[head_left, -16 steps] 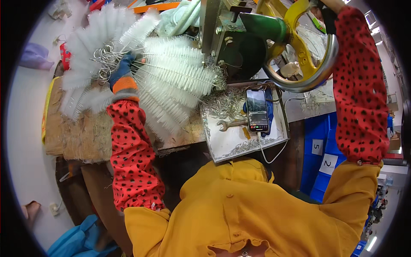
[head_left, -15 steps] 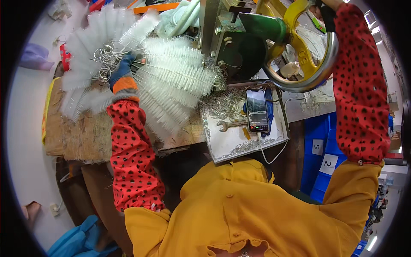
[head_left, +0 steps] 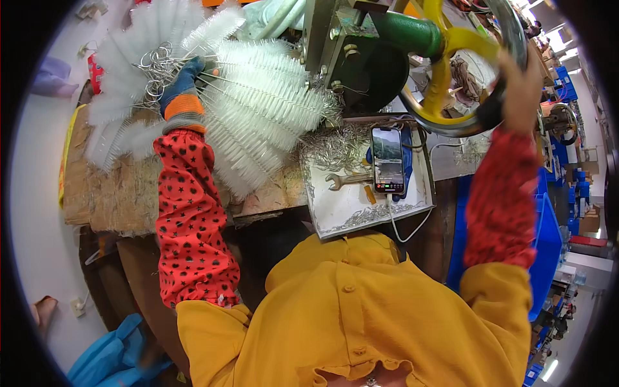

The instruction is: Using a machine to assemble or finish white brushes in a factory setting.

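My left hand [head_left: 185,87], in a blue and orange work glove, is closed around the wire stems of white-bristled bottle brushes [head_left: 258,87]. How many stems it grips is hidden. The brushes lie fanned out in a pile, and their looped wire ends [head_left: 155,64] bunch beside the glove. My bare right hand [head_left: 521,90] is at the right side of a yellow-spoked handwheel [head_left: 438,90] with a shiny metal rim. A black grip-like part [head_left: 491,111] is close to its palm. Motion blurs its fingers, so their hold does not show.
A green and dark metal machine [head_left: 367,64] carries the wheel. Before me a white tray [head_left: 345,216] holds metal offcuts, a wrench [head_left: 348,180] and a phone [head_left: 387,158] with a white cable. Blue bins [head_left: 545,251] stand at the right. A worn wooden bench [head_left: 122,200] supports the brushes.
My right hand has come down and inward along the wheel from the upper right, and the wheel's spokes have turned. My left hand still grips the stems at nearly the same place.
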The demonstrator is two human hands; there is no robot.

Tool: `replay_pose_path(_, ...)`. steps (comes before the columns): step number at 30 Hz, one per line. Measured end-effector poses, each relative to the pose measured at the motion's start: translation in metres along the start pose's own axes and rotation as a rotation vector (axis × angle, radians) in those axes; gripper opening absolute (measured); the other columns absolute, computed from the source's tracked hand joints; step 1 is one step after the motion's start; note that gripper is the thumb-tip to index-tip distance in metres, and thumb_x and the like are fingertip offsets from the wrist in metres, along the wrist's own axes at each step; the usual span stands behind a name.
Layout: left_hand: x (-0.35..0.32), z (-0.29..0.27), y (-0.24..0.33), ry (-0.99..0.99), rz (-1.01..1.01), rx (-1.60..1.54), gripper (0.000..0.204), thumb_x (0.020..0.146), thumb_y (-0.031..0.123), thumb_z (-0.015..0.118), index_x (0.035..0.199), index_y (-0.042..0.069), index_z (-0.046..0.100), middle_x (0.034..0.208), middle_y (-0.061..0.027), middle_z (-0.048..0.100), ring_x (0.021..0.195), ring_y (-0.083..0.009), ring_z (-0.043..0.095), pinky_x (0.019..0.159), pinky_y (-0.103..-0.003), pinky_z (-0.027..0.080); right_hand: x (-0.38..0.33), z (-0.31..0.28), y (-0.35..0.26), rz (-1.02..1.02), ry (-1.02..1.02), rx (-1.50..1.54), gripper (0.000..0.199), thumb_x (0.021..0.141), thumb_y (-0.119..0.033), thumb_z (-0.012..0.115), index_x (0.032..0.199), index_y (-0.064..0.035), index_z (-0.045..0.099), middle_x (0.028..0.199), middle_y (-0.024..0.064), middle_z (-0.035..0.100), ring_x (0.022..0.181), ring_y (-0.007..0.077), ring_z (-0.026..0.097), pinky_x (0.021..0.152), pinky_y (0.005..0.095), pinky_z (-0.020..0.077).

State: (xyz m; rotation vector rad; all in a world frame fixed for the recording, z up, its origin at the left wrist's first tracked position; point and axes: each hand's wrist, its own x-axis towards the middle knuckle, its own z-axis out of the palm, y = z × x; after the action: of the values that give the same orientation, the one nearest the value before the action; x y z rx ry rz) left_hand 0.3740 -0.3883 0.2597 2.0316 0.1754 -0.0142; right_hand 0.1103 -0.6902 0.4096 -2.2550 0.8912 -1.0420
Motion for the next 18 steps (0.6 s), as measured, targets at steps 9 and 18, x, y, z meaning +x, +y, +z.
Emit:
replay_pose_path(9, 0.046, -0.006, -0.043, -0.806, 0.01, -1.085, 0.031, 0.082, 0.007, 0.056, 0.11, -0.003, 0.05, 0.106, -0.0105, 0.057, 0.092, -0.0178, 0.058, 0.083, -0.027, 0.047, -0.053, 0.026, 0.09, -0.234, 0.082, 0.406, 0.041, 0.08, -0.011, 0.058, 0.111, 0.0031, 0.035, 0.075, 0.0082, 0.057, 0.058, 0.0133, 0.059, 0.053, 0.0249, 0.0473)
replay_pose_path(18, 0.049, -0.004, -0.067, -0.88, 0.083, -1.455, 0.027, 0.08, -0.002, 0.052, 0.105, 0.006, 0.047, 0.127, -0.0169, 0.043, 0.112, -0.0309, 0.048, 0.097, -0.043, 0.039, 0.012, -0.007, 0.017, -0.165, -0.078, -0.007, 0.027, 0.081, -0.02, 0.054, 0.099, -0.0009, 0.049, 0.062, 0.0034, 0.053, 0.047, 0.0103, 0.051, 0.044, 0.0237, 0.0428)
